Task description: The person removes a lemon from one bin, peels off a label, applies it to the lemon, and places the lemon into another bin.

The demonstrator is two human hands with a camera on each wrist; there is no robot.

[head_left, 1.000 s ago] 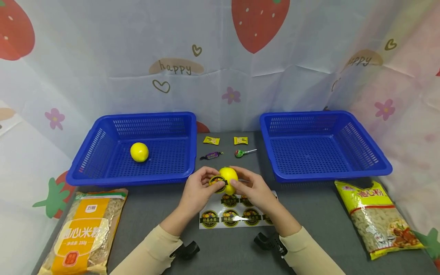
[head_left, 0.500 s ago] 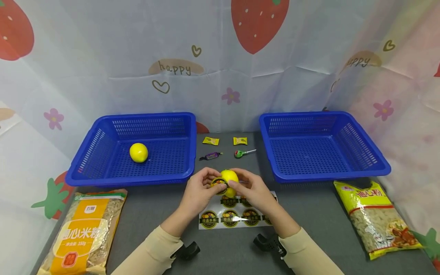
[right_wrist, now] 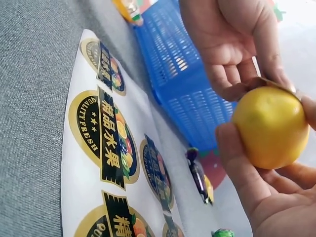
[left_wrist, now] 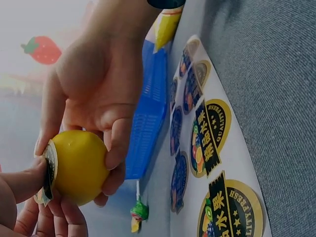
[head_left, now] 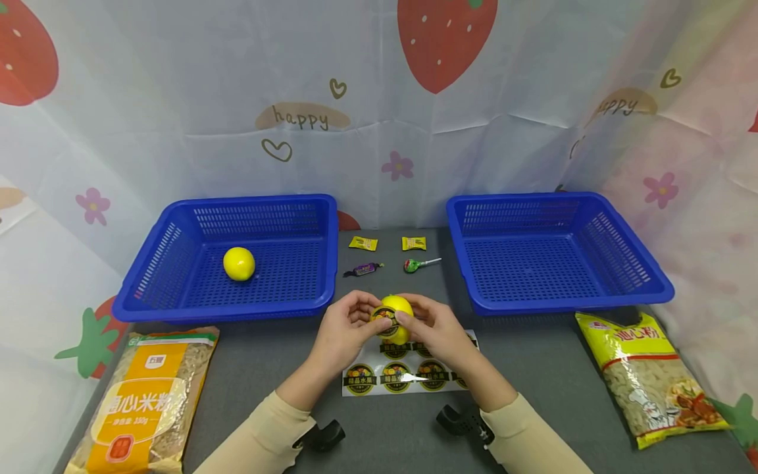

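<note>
My right hand [head_left: 441,330] holds a yellow lemon [right_wrist: 270,133] between thumb and fingers, above the table. With thumb and fingers my left hand [head_left: 345,328] pinches a round black-and-gold sticker [head_left: 385,318]. In the left wrist view the sticker lies against the side of the lemon, under the left thumb; how much of it sticks cannot be seen. Below both hands lies a white sheet [right_wrist: 74,187] of matching fruit stickers, partly covered by the right hand and forearm in the head view.
A blue basket [head_left: 225,312] at left holds another lemon [head_left: 239,264]; a second blue basket [head_left: 562,304] stands at right. Between them lie two yellow-wrapped candies [head_left: 363,243], a purple candy [head_left: 364,269] and a lollipop [head_left: 413,265]. Pasta bags [head_left: 142,401] flank the front.
The sticker in my left hand has moved right, from the lemon's left edge onto its front. Both hands and the lemon have sunk slightly toward me.
</note>
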